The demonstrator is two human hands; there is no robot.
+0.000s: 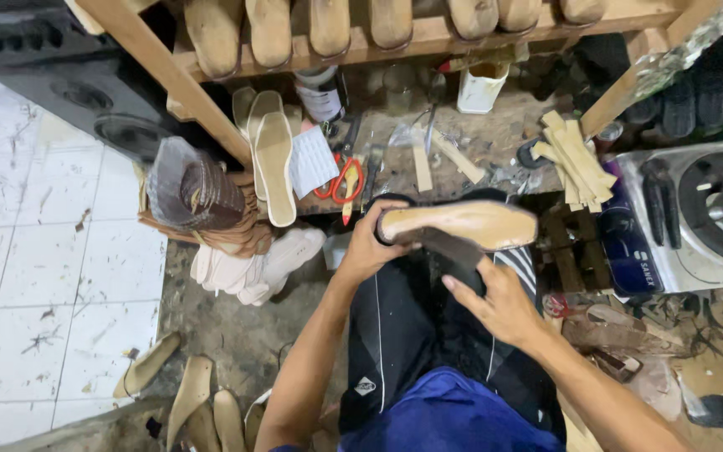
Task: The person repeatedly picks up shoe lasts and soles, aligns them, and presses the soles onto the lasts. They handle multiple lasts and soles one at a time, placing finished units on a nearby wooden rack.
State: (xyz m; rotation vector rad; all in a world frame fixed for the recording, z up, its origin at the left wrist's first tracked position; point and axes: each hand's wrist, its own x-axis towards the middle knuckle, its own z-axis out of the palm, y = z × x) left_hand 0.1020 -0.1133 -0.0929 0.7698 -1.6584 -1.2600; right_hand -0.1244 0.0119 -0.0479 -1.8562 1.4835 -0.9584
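You see a tan sole (462, 223) edged black, red-handled scissors (340, 180), white floor tiles (35, 243), and trousers (395, 335) black, perhaps white-striped.

We are wearing black track trousers (395, 335) with thin white piping running down the legs and a small white logo patch near one knee, and a bright blue shirt (453, 418) is showing at the waist. Our forearms are bare, with no sleeves, gloves, watch or rings showing.
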